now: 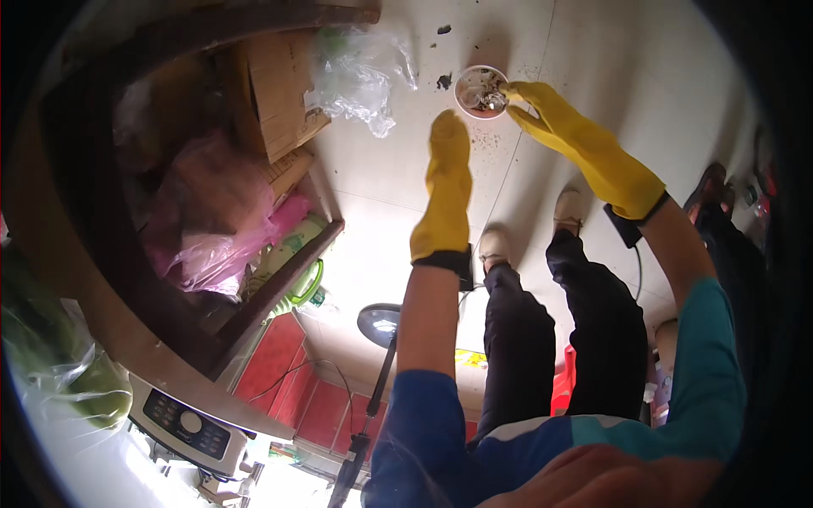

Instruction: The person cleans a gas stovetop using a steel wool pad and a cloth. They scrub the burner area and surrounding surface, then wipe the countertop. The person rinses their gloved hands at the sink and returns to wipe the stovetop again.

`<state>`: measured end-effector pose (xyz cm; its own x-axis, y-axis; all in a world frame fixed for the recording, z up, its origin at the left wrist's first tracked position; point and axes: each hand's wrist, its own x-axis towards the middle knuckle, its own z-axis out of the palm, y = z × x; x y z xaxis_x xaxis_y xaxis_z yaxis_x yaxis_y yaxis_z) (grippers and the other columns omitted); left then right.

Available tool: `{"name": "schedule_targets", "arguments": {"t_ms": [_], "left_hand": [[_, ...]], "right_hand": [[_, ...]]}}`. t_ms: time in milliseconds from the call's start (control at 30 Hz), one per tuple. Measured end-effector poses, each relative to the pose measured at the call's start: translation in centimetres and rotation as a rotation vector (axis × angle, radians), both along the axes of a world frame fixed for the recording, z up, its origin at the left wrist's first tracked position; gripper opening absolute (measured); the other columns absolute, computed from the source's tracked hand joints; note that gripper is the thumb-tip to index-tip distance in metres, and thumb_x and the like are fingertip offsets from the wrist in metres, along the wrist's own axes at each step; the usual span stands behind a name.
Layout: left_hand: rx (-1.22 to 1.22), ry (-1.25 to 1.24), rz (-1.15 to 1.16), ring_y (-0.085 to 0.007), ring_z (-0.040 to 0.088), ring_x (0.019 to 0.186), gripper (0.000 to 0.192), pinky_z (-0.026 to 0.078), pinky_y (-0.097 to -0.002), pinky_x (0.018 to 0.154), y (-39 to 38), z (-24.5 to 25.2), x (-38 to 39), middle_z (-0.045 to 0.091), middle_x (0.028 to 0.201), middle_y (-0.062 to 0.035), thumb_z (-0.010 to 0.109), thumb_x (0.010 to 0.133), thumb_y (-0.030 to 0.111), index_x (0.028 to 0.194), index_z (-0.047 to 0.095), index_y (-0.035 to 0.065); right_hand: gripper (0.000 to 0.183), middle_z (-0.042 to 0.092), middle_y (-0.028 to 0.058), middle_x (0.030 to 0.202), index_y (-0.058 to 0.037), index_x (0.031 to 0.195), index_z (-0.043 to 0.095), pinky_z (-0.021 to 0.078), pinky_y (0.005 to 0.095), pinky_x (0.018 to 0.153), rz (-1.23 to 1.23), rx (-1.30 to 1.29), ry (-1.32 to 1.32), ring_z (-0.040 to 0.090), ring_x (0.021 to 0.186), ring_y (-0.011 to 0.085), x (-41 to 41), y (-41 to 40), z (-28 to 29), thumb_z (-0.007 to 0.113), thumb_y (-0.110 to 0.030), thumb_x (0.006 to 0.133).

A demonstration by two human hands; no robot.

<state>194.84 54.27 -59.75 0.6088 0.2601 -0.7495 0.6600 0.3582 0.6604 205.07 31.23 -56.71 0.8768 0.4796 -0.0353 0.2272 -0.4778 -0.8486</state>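
A small round bowl (482, 93) with a pale rim is at the floor ahead of me, containing dark debris and a clear, crumpled-looking piece. My right hand (540, 115), in a yellow rubber glove, has the bowl by its right rim, one finger over the edge and the thumb lower down outside. Just below and left of the bowl is my left hand (450, 143), gloved the same way. Its fingers lie together, back towards me, and what is under them is hidden. Fine dark crumbs (486, 141) are scattered between the hands, and a black scrap (444, 82) lies left of the bowl.
A clear plastic bag (365, 79) lies beside a cardboard box (279, 89). Dark wooden framing (279, 286) surrounds a pink plastic bag (216, 209) at left. A black stand (375, 387) with a round base rises near my left arm. Another person's dark-trousered leg (730, 247) is at far right.
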Motion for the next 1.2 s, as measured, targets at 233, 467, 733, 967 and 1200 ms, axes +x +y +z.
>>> {"name": "schedule_targets", "arguments": {"t_ms": [233, 467, 733, 967, 1200], "left_hand": [[1.177, -0.094, -1.012, -0.0312, 0.06, 0.123, 0.072, 0.049, -0.0392, 0.103, 2.3, -3.9, 7.5, 0.064, 0.128, -0.0153, 0.076, 0.086, 0.024, 0.15, 0.045, 0.018], [1.451, 0.128, -1.262, -0.033, 0.07, 0.102, 0.062, 0.058, -0.0453, 0.081, 0.8, -4.8, 11.6, 0.065, 0.116, -0.0088, 0.081, 0.082, 0.028, 0.136, 0.053, 0.0247], [1.401, -0.04, -0.942, -0.0368, 0.069, 0.102, 0.022, 0.056, -0.046, 0.086, 2.9, -8.0, 10.6, 0.07, 0.113, -0.015, 0.064, 0.093, 0.022, 0.113, 0.072, 0.0162], [1.087, -0.548, -0.711, -0.0356, 0.068, 0.099, 0.026, 0.055, -0.0425, 0.087, 0.4, -1.5, 7.8, 0.07, 0.109, -0.0136, 0.061, 0.097, 0.026, 0.118, 0.071, 0.0145], [0.916, -0.471, -0.619, -0.0334, 0.067, 0.104, 0.031, 0.054, -0.0441, 0.088, 1.4, -0.6, 13.7, 0.067, 0.117, -0.0164, 0.063, 0.097, 0.027, 0.125, 0.068, 0.0124]], "right_hand": [[0.041, 0.064, 0.0077, 0.132, -0.0077, 0.139, 0.056, 0.0473, 0.0315, 0.101, -0.168, 0.021, 0.456, 0.061, 0.12, 0.0186, 5.5, -12.1, 1.5, 0.059, -0.028, 0.103], [0.044, 0.06, 0.006, 0.139, -0.0089, 0.145, 0.053, 0.0407, 0.0312, 0.107, -0.407, 0.162, 0.48, 0.054, 0.127, 0.0183, 3.8, -22.7, -0.9, 0.054, -0.027, 0.105], [0.046, 0.06, 0.0066, 0.139, -0.0083, 0.144, 0.054, 0.0396, 0.0317, 0.109, -0.563, 0.125, 0.517, 0.054, 0.128, 0.0186, -1.8, -24.5, 0.6, 0.055, -0.03, 0.104], [0.047, 0.061, 0.0071, 0.139, -0.0078, 0.144, 0.054, 0.0386, 0.0321, 0.11, -0.666, 0.095, 0.505, 0.054, 0.129, 0.0189, -5.1, -25.2, 2.4, 0.056, -0.032, 0.103], [0.049, 0.061, 0.0076, 0.139, -0.0074, 0.143, 0.055, 0.0376, 0.0325, 0.111, -0.697, 0.094, 0.492, 0.054, 0.13, 0.0192, -5.6, -25.3, 3.5, 0.056, -0.034, 0.102]]}}
